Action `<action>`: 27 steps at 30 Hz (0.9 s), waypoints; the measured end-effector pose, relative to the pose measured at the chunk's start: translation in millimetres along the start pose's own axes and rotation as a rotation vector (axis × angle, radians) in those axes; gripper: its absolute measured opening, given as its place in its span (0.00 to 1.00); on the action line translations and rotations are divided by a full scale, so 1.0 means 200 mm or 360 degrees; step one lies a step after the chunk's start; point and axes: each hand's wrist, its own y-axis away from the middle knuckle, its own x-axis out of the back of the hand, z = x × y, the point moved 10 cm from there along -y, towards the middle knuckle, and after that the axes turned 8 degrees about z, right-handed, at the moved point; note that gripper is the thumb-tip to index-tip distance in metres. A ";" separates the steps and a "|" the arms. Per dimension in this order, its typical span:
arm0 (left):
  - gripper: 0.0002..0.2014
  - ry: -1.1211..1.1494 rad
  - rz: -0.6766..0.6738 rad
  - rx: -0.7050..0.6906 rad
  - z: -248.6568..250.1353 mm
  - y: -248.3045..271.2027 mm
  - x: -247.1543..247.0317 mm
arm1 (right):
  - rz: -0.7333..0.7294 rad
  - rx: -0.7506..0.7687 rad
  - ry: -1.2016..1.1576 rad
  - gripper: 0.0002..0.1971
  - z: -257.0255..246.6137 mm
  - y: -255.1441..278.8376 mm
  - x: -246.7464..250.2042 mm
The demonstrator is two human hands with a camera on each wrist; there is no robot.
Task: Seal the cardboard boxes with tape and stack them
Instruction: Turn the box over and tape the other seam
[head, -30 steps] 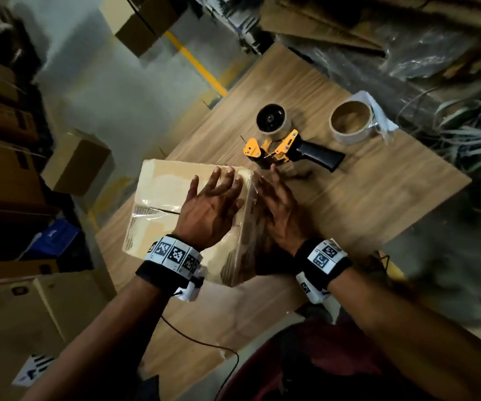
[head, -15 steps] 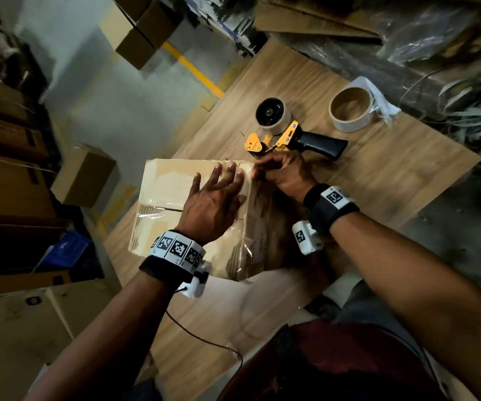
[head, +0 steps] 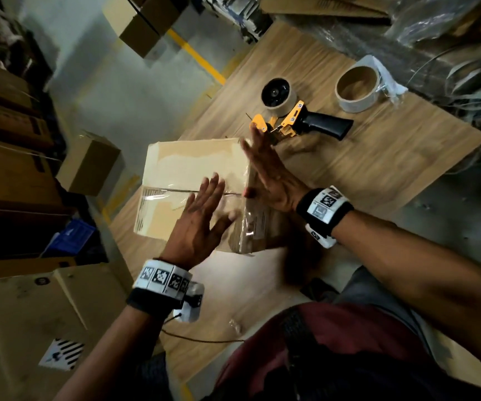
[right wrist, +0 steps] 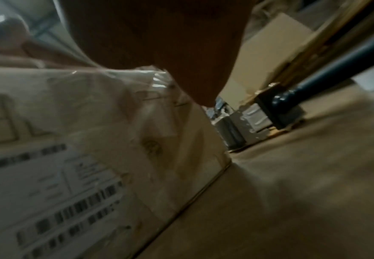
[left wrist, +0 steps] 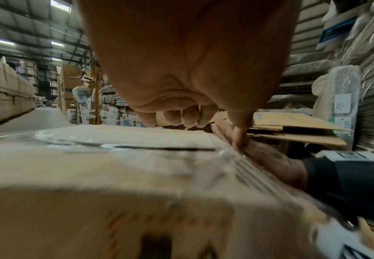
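A taped cardboard box (head: 187, 175) stands on the wooden table (head: 378, 175), clear tape running over its top seam and down its right side. My left hand (head: 201, 218) is open with fingers spread over the near part of the box top; it is blurred, and contact is unclear. My right hand (head: 271, 172) lies flat with straight fingers against the box's upper right edge. In the left wrist view the box top (left wrist: 115, 175) fills the frame under my fingers (left wrist: 181, 117). The right wrist view shows the labelled box side (right wrist: 70, 157).
An orange and black tape dispenser (head: 300, 120) lies just beyond my right fingertips, and a spare tape roll (head: 356, 92) sits further right. Other cardboard boxes stand on the floor to the left (head: 91, 166) and at the near left (head: 31, 328). Flattened cardboard is piled behind the table.
My right hand, curled at the box's far right corner half a second ago, now lies flat along the right edge. My left hand has drawn back toward the near side.
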 end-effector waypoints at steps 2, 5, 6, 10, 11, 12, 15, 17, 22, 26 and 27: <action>0.43 0.0091 0.0021 -0.0083 0.00 0.13 -0.03 | -0.0139 0.0058 0.0202 0.49 -0.01 0.00 -0.06; 0.56 0.0034 -0.0067 -0.0215 -0.02 0.27 -0.14 | -0.0190 0.0126 0.0397 0.48 0.05 0.00 -0.10; 0.58 -0.0040 -0.0077 -0.0263 -0.04 0.30 -0.17 | -0.0192 0.0116 0.0445 0.50 0.05 0.00 -0.09; 0.51 -0.0291 0.0042 -0.0375 -0.09 0.32 -0.24 | -0.0168 0.0196 0.0656 0.63 0.01 0.00 -0.03; 0.48 -0.0317 0.0106 -0.0391 -0.10 0.32 -0.24 | -0.0158 0.0266 0.0637 0.63 -0.03 0.01 -0.02; 0.45 -0.0337 0.0177 -0.0407 -0.10 0.31 -0.23 | -0.0148 0.0351 0.0600 0.62 -0.08 0.02 -0.03; 0.41 -0.0366 0.0339 -0.0431 -0.10 0.31 -0.22 | -0.0208 0.0546 0.0598 0.60 -0.22 0.08 -0.13; 0.40 -0.0375 0.0406 -0.0440 -0.09 0.31 -0.21 | -0.0275 0.0551 0.0675 0.59 -0.23 0.11 -0.19; 0.38 -0.0425 0.0491 -0.0504 -0.07 0.33 -0.21 | -0.0313 0.0520 0.0762 0.52 -0.13 0.17 -0.19; 0.38 -0.0441 0.0571 -0.0535 -0.04 0.34 -0.19 | -0.0230 0.0607 0.0667 0.53 -0.16 0.21 -0.11; 0.38 -0.0437 0.0585 -0.0527 -0.04 0.34 -0.18 | -0.0182 0.0631 0.0625 0.54 -0.20 0.20 -0.09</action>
